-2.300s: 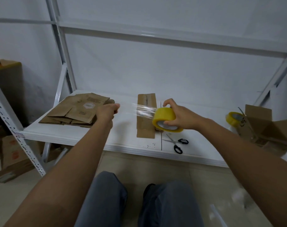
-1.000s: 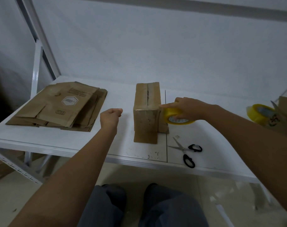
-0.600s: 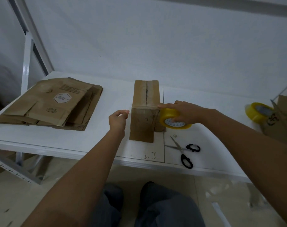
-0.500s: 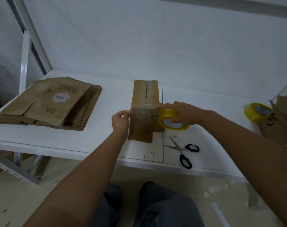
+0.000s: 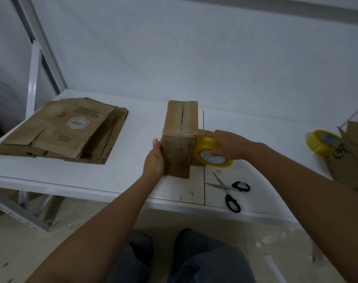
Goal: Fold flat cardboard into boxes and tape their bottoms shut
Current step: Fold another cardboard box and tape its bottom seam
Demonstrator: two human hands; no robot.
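Scissors (image 5: 229, 190) (black handles) lie on the white table (image 5: 133, 176).

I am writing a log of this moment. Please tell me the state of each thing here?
box: folded, seam up, tape across
left hand: pressing box's left side
right hand: gripping tape roll
scissors: open, lying on shelf
flat cardboard: stacked, unfolded
second roll: unused

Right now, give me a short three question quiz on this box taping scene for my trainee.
1. True or false: the left hand rests flat against the box.
2. The right hand holds: A scissors, B tape roll, C flat cardboard?
3. Fill in: the scissors lie on the ____.

Key: 1 true. 2 B, the tape roll is beside the box. 3 table.
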